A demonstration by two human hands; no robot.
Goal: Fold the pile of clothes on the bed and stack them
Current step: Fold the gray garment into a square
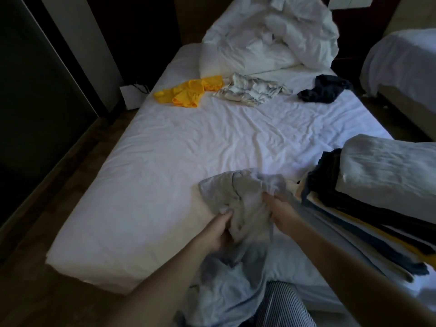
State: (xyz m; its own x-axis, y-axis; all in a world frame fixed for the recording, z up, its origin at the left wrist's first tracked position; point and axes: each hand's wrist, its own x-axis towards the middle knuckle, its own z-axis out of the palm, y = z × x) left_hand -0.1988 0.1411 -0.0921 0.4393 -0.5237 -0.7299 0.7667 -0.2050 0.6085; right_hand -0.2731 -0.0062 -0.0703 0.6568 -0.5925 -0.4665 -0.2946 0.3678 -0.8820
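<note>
A crumpled pale grey garment (245, 192) lies at the near edge of the bed (179, 147) and hangs down towards me. My left hand (218, 232) grips its left side with curled fingers. My right hand (279, 210) pinches its upper right part. To the right stands a stack of folded clothes (368, 199), dark, yellow and pale layers with a light grey piece on top. At the far end lie a yellow garment (188, 92), a grey-white striped garment (252, 89) and a dark navy garment (326, 88), all unfolded.
A heap of white duvet and pillows (271, 36) fills the head of the bed. A second bed (401, 64) stands at the right. Wooden floor (47, 208) runs along the left, with a white box (131, 96) by the wall. Striped trousers (283, 308) show below.
</note>
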